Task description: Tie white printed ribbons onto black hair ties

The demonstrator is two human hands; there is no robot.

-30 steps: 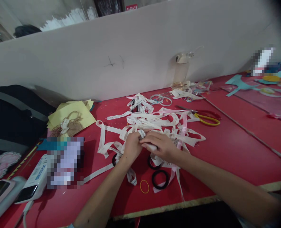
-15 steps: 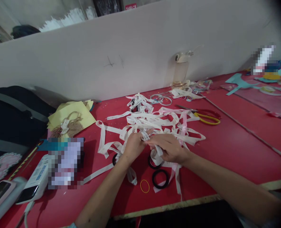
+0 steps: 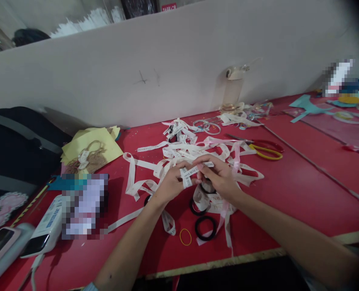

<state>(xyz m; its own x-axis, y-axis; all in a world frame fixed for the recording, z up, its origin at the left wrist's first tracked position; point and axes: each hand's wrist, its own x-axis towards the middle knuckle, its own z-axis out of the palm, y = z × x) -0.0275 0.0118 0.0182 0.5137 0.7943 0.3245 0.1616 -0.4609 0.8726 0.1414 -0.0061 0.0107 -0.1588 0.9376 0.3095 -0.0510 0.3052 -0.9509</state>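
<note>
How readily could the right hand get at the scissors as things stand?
Probably yes: the scissors lie farther off to the right, with nothing seen on top of them. But the right hand is pinching a printed ribbon, which it would likely have to release first.

Some yellow paper [image 3: 110, 152] with a twine bundle [image 3: 97, 160] on top, dark bag [image 3: 12, 151] just left of it. White power bank [image 3: 44, 223] sits in front of that paper, clear bottle [image 3: 232, 92] way right of it.
</note>
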